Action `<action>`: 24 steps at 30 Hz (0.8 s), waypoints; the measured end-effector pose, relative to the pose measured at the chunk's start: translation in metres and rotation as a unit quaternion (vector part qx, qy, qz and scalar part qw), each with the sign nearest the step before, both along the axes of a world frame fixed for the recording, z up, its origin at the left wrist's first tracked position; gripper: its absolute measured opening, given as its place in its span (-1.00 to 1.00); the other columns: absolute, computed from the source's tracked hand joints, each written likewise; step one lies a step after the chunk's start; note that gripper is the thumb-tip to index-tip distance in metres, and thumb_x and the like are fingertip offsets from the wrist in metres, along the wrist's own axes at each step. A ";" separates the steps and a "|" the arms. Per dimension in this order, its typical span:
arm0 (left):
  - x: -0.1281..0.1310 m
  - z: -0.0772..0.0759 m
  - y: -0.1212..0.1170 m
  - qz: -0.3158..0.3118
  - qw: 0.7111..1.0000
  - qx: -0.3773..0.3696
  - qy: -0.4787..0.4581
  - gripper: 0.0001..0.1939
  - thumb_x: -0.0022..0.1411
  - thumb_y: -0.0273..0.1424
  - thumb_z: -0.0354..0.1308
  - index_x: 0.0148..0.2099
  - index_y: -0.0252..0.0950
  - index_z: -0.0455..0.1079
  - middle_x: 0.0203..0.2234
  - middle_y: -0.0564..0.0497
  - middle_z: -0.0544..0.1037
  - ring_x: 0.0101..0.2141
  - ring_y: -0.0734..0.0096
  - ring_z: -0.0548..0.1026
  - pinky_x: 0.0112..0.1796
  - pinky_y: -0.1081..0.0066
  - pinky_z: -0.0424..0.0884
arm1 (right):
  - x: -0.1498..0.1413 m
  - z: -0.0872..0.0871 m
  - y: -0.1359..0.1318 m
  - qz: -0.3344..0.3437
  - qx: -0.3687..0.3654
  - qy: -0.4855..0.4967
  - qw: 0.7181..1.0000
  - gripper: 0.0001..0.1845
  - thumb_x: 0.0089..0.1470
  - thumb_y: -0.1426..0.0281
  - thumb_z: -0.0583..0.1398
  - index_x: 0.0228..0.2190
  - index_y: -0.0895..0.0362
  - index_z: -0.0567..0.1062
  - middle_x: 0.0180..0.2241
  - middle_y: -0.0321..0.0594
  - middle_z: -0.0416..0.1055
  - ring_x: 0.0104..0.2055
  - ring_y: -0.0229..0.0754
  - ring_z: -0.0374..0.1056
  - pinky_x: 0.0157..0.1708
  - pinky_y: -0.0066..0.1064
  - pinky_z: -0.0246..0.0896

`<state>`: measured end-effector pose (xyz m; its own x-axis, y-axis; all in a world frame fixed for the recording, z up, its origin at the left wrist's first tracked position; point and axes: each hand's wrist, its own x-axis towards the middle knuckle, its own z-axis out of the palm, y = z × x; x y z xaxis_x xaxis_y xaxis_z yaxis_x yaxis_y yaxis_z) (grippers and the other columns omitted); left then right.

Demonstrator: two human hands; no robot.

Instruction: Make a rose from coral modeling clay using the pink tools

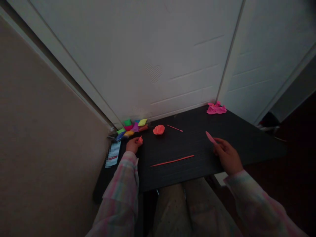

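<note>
Pinched in my left hand [132, 145] is a small lump of coral-coloured clay [140, 140], held near the table's left side. My right hand [228, 156] grips a pink flat-bladed modelling knife [210, 137], its rounded blade pointing up and left. Between the hands, a long thin coral strip [172, 160] lies on the dark table [177, 144]. Farther back sits a round coral clay piece [158, 129] with a folded, petal-like surface. A thin pink stick tool [175, 128] rests to the right of it.
Several colourful clay packets [128, 132] are heaped at the back left. A phone [113, 154] with a lit screen lies by the left edge. At the back right is a bright pink clay shape [216, 108]. White panels [158, 59] rise directly behind the table.
</note>
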<state>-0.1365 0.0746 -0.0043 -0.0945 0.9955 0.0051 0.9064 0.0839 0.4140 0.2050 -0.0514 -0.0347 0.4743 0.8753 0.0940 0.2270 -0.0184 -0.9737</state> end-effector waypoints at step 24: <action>0.003 -0.007 -0.022 -0.039 0.983 0.062 0.169 -0.64 0.09 -0.19 -0.18 -0.51 -0.27 0.33 -0.52 -0.04 0.42 -0.38 0.34 0.35 -0.38 0.42 0.18 | 0.002 -0.005 0.002 0.003 -0.003 -0.035 0.999 -0.55 -0.16 0.14 0.06 -0.28 0.20 0.35 -0.67 -0.36 0.20 -0.62 -0.34 0.13 -0.59 -0.50 0.03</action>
<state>-0.1335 0.0524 -0.0110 0.0098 0.9893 0.1453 0.9957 -0.0231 0.0901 0.2067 -0.0496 -0.0398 0.4617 0.8787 0.1211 0.2945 -0.0231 -0.9554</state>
